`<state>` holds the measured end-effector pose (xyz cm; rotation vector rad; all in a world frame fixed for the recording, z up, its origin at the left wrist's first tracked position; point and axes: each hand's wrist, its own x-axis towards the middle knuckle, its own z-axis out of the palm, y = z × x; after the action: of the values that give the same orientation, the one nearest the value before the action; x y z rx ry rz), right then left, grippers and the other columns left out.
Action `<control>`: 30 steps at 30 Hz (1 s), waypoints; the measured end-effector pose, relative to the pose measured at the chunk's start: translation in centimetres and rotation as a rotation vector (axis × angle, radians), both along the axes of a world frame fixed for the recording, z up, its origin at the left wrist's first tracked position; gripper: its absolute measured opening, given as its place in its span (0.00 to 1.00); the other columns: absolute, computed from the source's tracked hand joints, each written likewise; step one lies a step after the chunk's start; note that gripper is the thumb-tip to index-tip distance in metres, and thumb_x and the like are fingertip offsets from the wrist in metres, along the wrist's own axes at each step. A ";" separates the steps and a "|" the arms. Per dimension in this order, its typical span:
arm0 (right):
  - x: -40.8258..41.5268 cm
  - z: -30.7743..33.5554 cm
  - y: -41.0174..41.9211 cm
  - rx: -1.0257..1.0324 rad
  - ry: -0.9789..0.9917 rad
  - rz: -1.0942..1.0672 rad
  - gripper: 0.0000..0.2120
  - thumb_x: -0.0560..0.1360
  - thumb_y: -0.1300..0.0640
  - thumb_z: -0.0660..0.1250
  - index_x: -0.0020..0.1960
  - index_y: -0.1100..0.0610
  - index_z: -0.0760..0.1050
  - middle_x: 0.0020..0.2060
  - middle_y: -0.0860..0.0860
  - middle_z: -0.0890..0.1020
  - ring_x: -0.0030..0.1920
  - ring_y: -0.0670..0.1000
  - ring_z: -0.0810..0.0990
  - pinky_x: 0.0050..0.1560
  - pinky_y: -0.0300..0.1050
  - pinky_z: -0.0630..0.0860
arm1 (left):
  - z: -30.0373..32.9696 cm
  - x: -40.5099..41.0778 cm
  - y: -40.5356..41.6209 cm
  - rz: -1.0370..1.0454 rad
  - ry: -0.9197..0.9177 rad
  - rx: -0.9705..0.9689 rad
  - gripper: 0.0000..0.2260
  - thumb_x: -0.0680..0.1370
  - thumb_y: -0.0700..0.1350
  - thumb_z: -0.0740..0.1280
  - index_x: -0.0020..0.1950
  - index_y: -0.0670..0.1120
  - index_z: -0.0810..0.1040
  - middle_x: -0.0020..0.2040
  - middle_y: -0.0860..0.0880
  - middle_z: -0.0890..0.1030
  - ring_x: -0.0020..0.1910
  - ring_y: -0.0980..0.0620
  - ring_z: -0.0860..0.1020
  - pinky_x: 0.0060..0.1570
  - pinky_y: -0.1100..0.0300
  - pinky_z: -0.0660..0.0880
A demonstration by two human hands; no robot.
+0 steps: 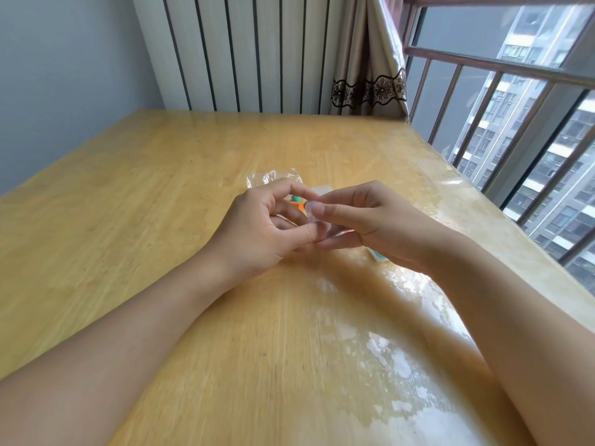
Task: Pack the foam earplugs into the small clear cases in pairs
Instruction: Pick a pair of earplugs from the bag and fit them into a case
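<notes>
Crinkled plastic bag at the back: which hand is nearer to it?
Left. The left hand sits just in front of the plastic bag, its fingers overlapping the bag's near edge. The right hand is off to the bag's right.

Hands: I see my left hand (257, 226) and right hand (373, 220) meeting near the worktop's (161, 188) middle, fingers (325, 209) touching a small clear case (314, 214) held between them.
Earplugs: two earplugs (297, 202) lie just behind the left hand.
Bag: a plastic bag (273, 177) lies behind both, toward the far edge.
Second case: another case (378, 255) sits under the right hand, toward the right edge.
</notes>
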<state>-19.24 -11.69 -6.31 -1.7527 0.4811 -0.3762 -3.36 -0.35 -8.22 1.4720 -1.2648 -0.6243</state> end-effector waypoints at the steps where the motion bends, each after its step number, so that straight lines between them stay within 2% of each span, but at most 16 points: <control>1: -0.1 0.0 -0.1 0.019 -0.018 0.008 0.13 0.77 0.59 0.71 0.59 0.64 0.82 0.51 0.65 0.85 0.48 0.54 0.84 0.59 0.51 0.81 | 0.1 0.0 0.1 0.017 -0.016 0.000 0.16 0.72 0.42 0.78 0.57 0.52 0.81 0.44 0.46 0.87 0.39 0.47 0.87 0.49 0.47 0.84; 3: -0.3 -0.2 -0.6 0.001 -0.059 -0.015 0.20 0.70 0.61 0.78 0.61 0.60 0.82 0.53 0.58 0.86 0.51 0.56 0.86 0.59 0.57 0.78 | 0.3 0.1 0.1 0.017 0.047 0.020 0.21 0.72 0.38 0.77 0.62 0.51 0.78 0.50 0.47 0.87 0.43 0.46 0.87 0.52 0.45 0.83; 5: -0.3 -0.1 -0.8 -0.117 -0.110 -0.061 0.23 0.65 0.64 0.81 0.60 0.57 0.83 0.56 0.53 0.86 0.56 0.56 0.86 0.59 0.65 0.79 | 0.7 0.2 0.1 -0.073 0.287 0.066 0.21 0.73 0.40 0.75 0.65 0.47 0.76 0.54 0.44 0.86 0.49 0.44 0.87 0.53 0.47 0.82; 6: -0.3 -0.1 -0.8 -0.195 -0.134 -0.081 0.24 0.64 0.67 0.81 0.59 0.56 0.83 0.56 0.52 0.86 0.57 0.54 0.85 0.58 0.65 0.80 | 0.9 0.2 0.1 -0.126 0.398 0.095 0.20 0.75 0.41 0.74 0.66 0.46 0.75 0.55 0.42 0.86 0.51 0.43 0.86 0.53 0.48 0.82; 8: 0.1 -0.1 -0.3 -0.318 -0.158 -0.110 0.27 0.63 0.71 0.80 0.59 0.55 0.82 0.53 0.50 0.87 0.56 0.50 0.85 0.54 0.54 0.82 | 1.2 0.0 0.2 -0.168 0.449 0.100 0.18 0.78 0.43 0.71 0.67 0.44 0.74 0.54 0.42 0.86 0.49 0.45 0.86 0.50 0.52 0.82; 11: 0.3 -0.4 -0.1 -0.359 -0.167 -0.114 0.34 0.64 0.71 0.80 0.66 0.54 0.78 0.55 0.48 0.87 0.57 0.48 0.84 0.53 0.49 0.80 | 1.1 -0.4 0.2 -0.144 0.410 0.026 0.19 0.77 0.40 0.71 0.67 0.44 0.74 0.54 0.44 0.87 0.47 0.47 0.86 0.45 0.56 0.83; 13: 0.2 -0.1 -0.2 -0.278 -0.182 -0.113 0.35 0.66 0.72 0.78 0.69 0.53 0.75 0.60 0.49 0.84 0.59 0.51 0.83 0.54 0.50 0.82 | 0.8 -0.1 0.0 -0.083 0.299 -0.023 0.23 0.73 0.40 0.74 0.67 0.45 0.75 0.56 0.46 0.86 0.49 0.47 0.87 0.46 0.54 0.84; 15: -0.2 0.5 -0.3 -0.127 -0.174 -0.161 0.27 0.71 0.72 0.74 0.66 0.53 0.78 0.61 0.52 0.83 0.56 0.55 0.85 0.54 0.53 0.83 | 0.5 0.3 -0.2 -0.005 0.148 -0.053 0.25 0.68 0.43 0.77 0.65 0.47 0.77 0.57 0.48 0.86 0.48 0.47 0.87 0.49 0.51 0.84; 18: -0.4 0.9 -0.1 0.030 -0.068 -0.206 0.10 0.76 0.62 0.73 0.57 0.60 0.82 0.54 0.60 0.85 0.51 0.61 0.87 0.52 0.57 0.84 | 0.2 0.3 -0.2 0.070 -0.082 -0.111 0.20 0.66 0.47 0.80 0.56 0.48 0.81 0.53 0.52 0.85 0.45 0.51 0.86 0.47 0.57 0.83; 20: -0.2 0.6 0.2 0.099 -0.045 -0.166 0.12 0.76 0.57 0.73 0.56 0.63 0.81 0.49 0.61 0.86 0.47 0.62 0.87 0.52 0.56 0.84 | 0.1 0.2 -0.1 0.107 -0.187 -0.142 0.15 0.69 0.47 0.81 0.53 0.49 0.83 0.51 0.53 0.85 0.43 0.52 0.85 0.42 0.59 0.82; 22: 0.1 0.5 0.4 0.147 -0.063 -0.145 0.12 0.76 0.57 0.73 0.56 0.63 0.81 0.44 0.58 0.85 0.44 0.58 0.86 0.51 0.52 0.84 | 0.1 0.3 -0.1 0.131 -0.268 -0.142 0.13 0.69 0.47 0.80 0.52 0.51 0.84 0.49 0.54 0.85 0.41 0.54 0.85 0.38 0.62 0.80; 25: 0.3 0.3 0.5 0.215 -0.074 -0.134 0.10 0.76 0.60 0.72 0.55 0.62 0.79 0.46 0.59 0.85 0.42 0.55 0.85 0.44 0.44 0.84 | -0.1 0.2 -0.1 0.109 -0.279 -0.143 0.14 0.68 0.46 0.81 0.52 0.52 0.85 0.48 0.55 0.86 0.40 0.55 0.85 0.38 0.64 0.80; 27: 0.3 0.3 0.4 0.242 -0.081 -0.132 0.10 0.76 0.60 0.72 0.56 0.62 0.79 0.47 0.61 0.85 0.40 0.54 0.84 0.42 0.42 0.83 | -0.1 0.0 0.0 0.092 -0.250 -0.146 0.15 0.69 0.45 0.81 0.53 0.53 0.85 0.48 0.55 0.86 0.41 0.55 0.85 0.42 0.61 0.83; 30: 0.2 0.4 0.3 0.200 -0.068 -0.166 0.12 0.74 0.60 0.74 0.55 0.64 0.80 0.46 0.63 0.85 0.40 0.54 0.84 0.48 0.47 0.84 | 0.1 0.0 0.0 0.064 -0.077 -0.081 0.13 0.71 0.43 0.79 0.55 0.51 0.86 0.50 0.52 0.87 0.43 0.52 0.87 0.51 0.53 0.83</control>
<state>-19.05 -11.44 -5.95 -1.5066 0.5961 -0.4867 -3.35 -0.36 -8.14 1.4755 -1.2817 -0.4727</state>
